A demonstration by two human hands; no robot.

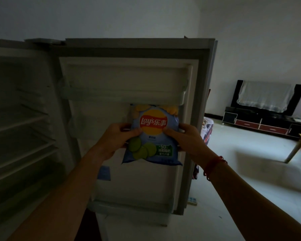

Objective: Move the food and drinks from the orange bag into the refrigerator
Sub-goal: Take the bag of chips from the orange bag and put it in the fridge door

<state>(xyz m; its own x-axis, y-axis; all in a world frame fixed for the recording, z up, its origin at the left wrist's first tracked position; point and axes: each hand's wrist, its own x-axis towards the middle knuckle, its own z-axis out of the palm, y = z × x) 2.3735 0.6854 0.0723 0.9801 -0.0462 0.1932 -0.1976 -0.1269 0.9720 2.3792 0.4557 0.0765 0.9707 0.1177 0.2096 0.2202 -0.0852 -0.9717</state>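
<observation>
A pale grey refrigerator's open inner door (pixel 129 80) fills the view, and upright against it, long axis vertical below the upper door shelf (pixel 125 94), sits a light-blue crisp bag (pixel 153 136), left hand (pixel 115 138) and right hand (pixel 189 138) gripping its sides equally close.

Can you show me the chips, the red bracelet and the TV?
Chips (pixel 152 136): head view, middle of the bag's front.
Red bracelet (pixel 214 164): head view, band on the wrist.
TV (pixel 300 95): head view, bare black right edge.
</observation>
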